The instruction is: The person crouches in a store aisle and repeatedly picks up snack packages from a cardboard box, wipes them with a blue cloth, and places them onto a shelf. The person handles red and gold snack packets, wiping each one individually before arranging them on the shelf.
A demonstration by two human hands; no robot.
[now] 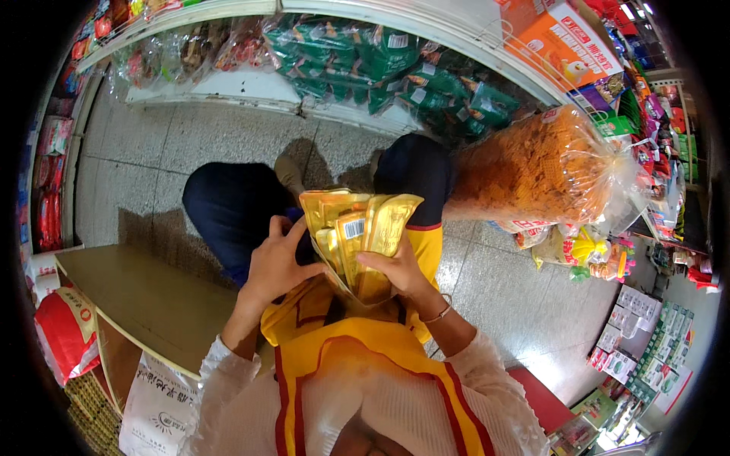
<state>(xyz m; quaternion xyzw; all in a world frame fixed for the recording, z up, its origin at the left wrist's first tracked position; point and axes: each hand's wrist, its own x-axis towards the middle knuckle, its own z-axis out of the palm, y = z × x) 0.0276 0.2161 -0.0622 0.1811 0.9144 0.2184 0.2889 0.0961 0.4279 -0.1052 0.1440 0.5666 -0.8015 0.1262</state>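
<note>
Several glossy gold foil packets, one with a barcode, are fanned out above my lap. My right hand grips them from the right side, its thumb lying across the front packet. At their lower left edge is my left hand, with thumb and fingers spread around the side of the bundle. The left fingertips are near or against the packets' edge; whether they pinch it cannot be told. A yellow apron with dark red trim lies under the bundle and over my lap.
A large clear bag of orange-brown food stands right of my knee. Green packages fill the low shelf ahead, beneath a white shelf edge. A tan board surface is at the left. Speckled floor tiles show between these. Stacked boxes are at the lower right.
</note>
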